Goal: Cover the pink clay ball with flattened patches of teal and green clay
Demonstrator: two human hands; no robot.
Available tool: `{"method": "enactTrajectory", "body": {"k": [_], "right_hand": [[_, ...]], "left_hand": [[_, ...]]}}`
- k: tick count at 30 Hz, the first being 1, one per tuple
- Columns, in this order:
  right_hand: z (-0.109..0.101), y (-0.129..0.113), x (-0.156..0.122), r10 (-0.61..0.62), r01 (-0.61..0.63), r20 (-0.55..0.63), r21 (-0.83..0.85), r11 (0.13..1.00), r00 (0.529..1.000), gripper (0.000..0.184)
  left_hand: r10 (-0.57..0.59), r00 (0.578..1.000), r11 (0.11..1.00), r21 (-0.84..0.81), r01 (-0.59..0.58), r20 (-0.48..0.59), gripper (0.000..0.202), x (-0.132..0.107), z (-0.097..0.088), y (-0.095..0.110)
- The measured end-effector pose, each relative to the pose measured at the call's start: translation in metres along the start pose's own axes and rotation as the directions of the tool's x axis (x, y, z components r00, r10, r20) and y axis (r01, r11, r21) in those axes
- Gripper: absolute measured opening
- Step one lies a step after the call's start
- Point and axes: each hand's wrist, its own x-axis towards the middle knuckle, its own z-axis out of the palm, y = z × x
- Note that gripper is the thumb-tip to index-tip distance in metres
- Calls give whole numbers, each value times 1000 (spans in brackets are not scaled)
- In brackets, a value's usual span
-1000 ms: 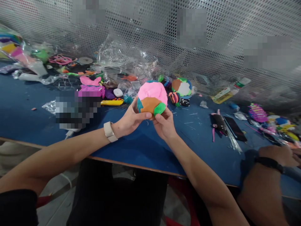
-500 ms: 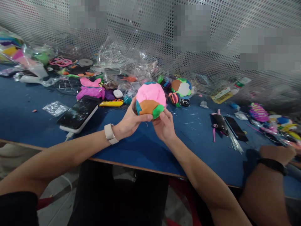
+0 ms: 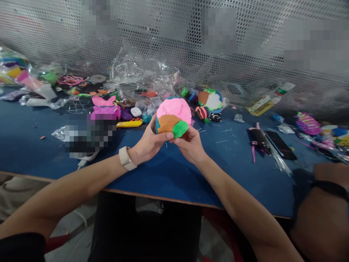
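Observation:
A rounded modelling-clay piece (image 3: 173, 111), patched in pink, brown, green and blue, is held up over the table between both my hands. My left hand (image 3: 147, 145) grips its lower left side, thumb along the bottom edge below the brown patch. On the lower right, my right hand (image 3: 191, 145) is closed around it, with the thumb just under the green patch (image 3: 180, 128). The fingers behind the piece are hidden. A yellow utility knife (image 3: 129, 123) lies on the table to the left of my left hand.
Behind are clear plastic wrapping (image 3: 141, 69), a pink clay figure (image 3: 105, 107) and another patchwork clay piece (image 3: 210, 99). A bottle (image 3: 268, 102), black clay figure (image 3: 259, 140) and phone (image 3: 280, 145) lie to the right. Another person's arm (image 3: 324, 214) rests at the right edge.
My right thumb has slid off the green patch's right side to beneath it. The clay piece has turned slightly, so more green shows. The other person's arm sits farther right in view.

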Motion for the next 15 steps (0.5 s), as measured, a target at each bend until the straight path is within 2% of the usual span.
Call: {"method": "enactTrajectory", "body": {"k": [7,10,15], "right_hand": [[-2,6,-1,-27,26,-11,-41,999,1000,48],[-2,2,-1,-18,17,-14,-36,999,1000,49],[-4,-10,-1,52,-58,104,60,996,993,48]], "left_hand": [[-6,999,1000,9,6,-41,87,1,-1,-2],[1,1000,1000,18,0,-26,90,1,0,0],[45,998,998,39,-47,53,106,2,1,0]]}}
